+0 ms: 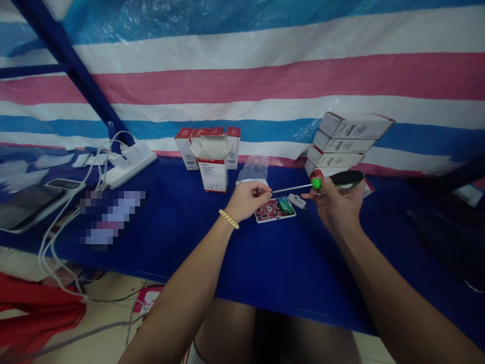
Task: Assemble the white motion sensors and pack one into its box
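My right hand (337, 202) grips a screwdriver (333, 179) by its black and green handle, with the metal shaft pointing left. My left hand (248, 198) is closed in a pinch at the shaft's tip; what it pinches is too small to see. Just below both hands an opened white device (275, 209) lies on the blue table (189, 237), showing a red circuit board and a green part. A small white piece (296, 201) rests beside it on the right. A beaded band circles my left wrist.
An open white and red box (212, 167) stands before a row of similar boxes (185, 146). Stacked boxes (343, 141) sit at the right. A clear plastic bag (253, 168), a power strip (129, 162) with cables, and a tablet (30, 205) lie at the left.
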{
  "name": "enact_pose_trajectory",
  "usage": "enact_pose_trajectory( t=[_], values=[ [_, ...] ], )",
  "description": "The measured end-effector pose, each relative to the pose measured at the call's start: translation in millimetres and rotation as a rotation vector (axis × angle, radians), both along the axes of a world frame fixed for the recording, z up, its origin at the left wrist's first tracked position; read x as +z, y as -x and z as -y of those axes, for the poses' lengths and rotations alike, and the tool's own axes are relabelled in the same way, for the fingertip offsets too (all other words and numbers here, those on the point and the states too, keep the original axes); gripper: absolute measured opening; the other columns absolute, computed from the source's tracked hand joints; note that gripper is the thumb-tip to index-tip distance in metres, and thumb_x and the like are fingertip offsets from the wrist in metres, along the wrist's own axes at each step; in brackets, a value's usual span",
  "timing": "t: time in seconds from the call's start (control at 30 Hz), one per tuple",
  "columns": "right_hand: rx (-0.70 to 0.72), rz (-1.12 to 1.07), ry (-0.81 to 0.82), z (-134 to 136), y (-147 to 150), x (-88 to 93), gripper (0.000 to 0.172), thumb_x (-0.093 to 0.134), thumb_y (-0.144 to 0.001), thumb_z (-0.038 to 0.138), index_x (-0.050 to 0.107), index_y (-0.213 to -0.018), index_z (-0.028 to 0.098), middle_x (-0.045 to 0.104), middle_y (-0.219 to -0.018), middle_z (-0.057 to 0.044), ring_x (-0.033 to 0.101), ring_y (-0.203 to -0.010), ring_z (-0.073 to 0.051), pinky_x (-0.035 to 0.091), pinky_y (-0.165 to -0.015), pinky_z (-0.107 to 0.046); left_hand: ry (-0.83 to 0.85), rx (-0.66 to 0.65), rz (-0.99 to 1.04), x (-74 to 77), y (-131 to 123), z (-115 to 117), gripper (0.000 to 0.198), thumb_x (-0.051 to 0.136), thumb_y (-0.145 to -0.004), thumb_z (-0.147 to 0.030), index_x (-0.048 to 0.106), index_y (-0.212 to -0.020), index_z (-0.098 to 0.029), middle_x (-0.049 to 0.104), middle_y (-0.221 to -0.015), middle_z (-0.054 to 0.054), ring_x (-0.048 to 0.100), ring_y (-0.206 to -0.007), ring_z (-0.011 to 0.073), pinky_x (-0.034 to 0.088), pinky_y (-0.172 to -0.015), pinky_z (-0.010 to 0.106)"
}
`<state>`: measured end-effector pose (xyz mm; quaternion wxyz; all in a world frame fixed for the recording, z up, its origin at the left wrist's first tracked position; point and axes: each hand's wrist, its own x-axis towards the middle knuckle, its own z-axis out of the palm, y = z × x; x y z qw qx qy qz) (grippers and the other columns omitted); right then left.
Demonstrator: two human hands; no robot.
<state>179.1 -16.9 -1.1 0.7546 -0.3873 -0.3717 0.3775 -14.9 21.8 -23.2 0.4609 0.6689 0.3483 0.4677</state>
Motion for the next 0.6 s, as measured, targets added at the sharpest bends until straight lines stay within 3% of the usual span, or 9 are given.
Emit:
enact_pose_trajectory(
  t=[0.13, 0.2, 0.33, 0.47, 0.53, 0.6],
  values=[
    [-0.019, 0.050, -0.038, 0, 10, -0.5, 0.063, 0.080, -0.064, 0.035, 0.029, -0.100, 0.030, 0.061, -0.075, 0.008, 0.057, -0.053, -0.012, 0.051, -0.044, -0.024, -0.015, -0.002, 0.017, -3.2, -5, 1, 0.010, 0.070, -0.076, -0.018, 0.070, -0.086, -0.015, 0.070, -0.073, 0.003, 0.064, -0.064, 0.0121, 0.054, -0.061, 0.027],
    [-0.056, 0.088, -0.047, -5, 12, 2.8, 0.057, 0.076, -0.069, 0.037, 0.030, -0.103, 0.031, 0.060, -0.075, 0.007, 0.056, -0.052, -0.012, 0.049, -0.045, -0.025, -0.036, -0.014, 0.029, -3.9, -6, 2, 0.024, 0.074, -0.073, -0.019, 0.069, -0.097, -0.016, 0.072, -0.081, 0.006, 0.067, -0.070, 0.0140, 0.056, -0.068, 0.030],
    [-0.189, 0.197, -0.135, -22, 11, 27.2, 0.055, 0.067, -0.076, 0.043, 0.033, -0.119, 0.030, 0.050, -0.067, 0.007, 0.046, -0.045, -0.010, 0.040, -0.040, -0.023, -0.080, 0.025, 0.112, 0.0, 1, -1, 0.052, 0.082, -0.067, -0.025, 0.063, -0.116, -0.018, 0.071, -0.106, 0.012, 0.068, -0.087, 0.0184, 0.056, -0.074, 0.031],
    [-0.260, 0.349, -0.244, -29, 19, 58.9, 0.068, 0.060, -0.081, 0.046, 0.029, -0.139, 0.027, 0.050, -0.071, 0.004, 0.041, -0.045, -0.008, 0.037, -0.041, -0.023, -0.041, 0.184, 0.193, 3.0, 10, -8, 0.030, 0.070, -0.079, -0.027, 0.065, -0.106, -0.017, 0.072, -0.096, 0.009, 0.067, -0.082, 0.0164, 0.055, -0.071, 0.029],
    [-0.271, 0.462, -0.279, -28, 29, 63.1, 0.067, 0.059, -0.083, 0.047, 0.031, -0.141, 0.027, 0.053, -0.077, 0.001, 0.045, -0.051, -0.009, 0.043, -0.049, -0.024, -0.010, 0.207, 0.197, 2.3, 12, -10, 0.019, 0.066, -0.081, -0.024, 0.067, -0.099, -0.016, 0.072, -0.086, 0.007, 0.067, -0.076, 0.0154, 0.054, -0.069, 0.028],
    [-0.257, 0.569, -0.249, -25, 39, 56.4, 0.068, 0.055, -0.085, 0.050, 0.031, -0.144, 0.028, 0.056, -0.086, -0.003, 0.051, -0.059, -0.011, 0.048, -0.055, -0.028, 0.019, 0.183, 0.182, 1.1, 11, -11, 0.013, 0.061, -0.082, -0.017, 0.069, -0.093, -0.016, 0.072, -0.080, 0.005, 0.067, -0.072, 0.0148, 0.055, -0.068, 0.029]
  ],
)
